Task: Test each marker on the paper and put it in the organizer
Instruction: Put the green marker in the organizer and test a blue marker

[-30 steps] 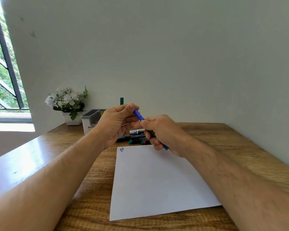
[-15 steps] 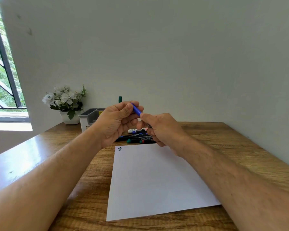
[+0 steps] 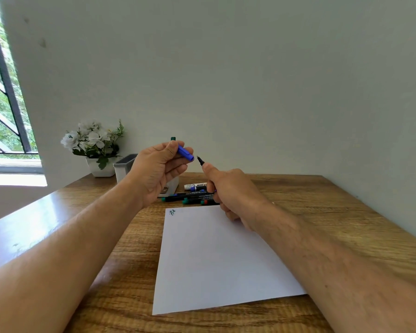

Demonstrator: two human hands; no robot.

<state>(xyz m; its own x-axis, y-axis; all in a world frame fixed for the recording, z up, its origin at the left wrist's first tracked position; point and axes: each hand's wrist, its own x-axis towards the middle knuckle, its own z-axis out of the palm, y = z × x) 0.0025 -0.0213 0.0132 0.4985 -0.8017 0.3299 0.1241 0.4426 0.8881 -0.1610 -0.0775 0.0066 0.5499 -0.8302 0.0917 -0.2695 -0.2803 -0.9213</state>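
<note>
Head view: the left hand (image 3: pixel 157 170) pinches the blue cap (image 3: pixel 185 153) in its grip, clear of the marker (image 3: pixel 200 161) gripped by the right hand (image 3: pixel 231 192), tip bared above the paper (image 3: pixel 214 255) for testing; the organizer (image 3: pixel 126 165) waits behind.

Count on the desk: 2 hands, 1 sheet, 1 organizer, several markers.

The person had 2 hands in view, the left hand (image 3: pixel 157 173) and the right hand (image 3: pixel 228 191), with 1 blue cap (image 3: pixel 185 153) and 1 uncapped marker (image 3: pixel 200 161) between them. There was 1 sheet of paper (image 3: pixel 216 258) carrying 1 green scribble (image 3: pixel 172 212), 1 organizer (image 3: pixel 124 165) with 1 green marker (image 3: pixel 173 138) standing in it, 1 white marker (image 3: pixel 195 186) and at least 3 dark markers (image 3: pixel 190 197) lying, partly hidden so the count stayed uncertain, 1 flower pot (image 3: pixel 101 169), 1 table (image 3: pixel 322 212).
</note>
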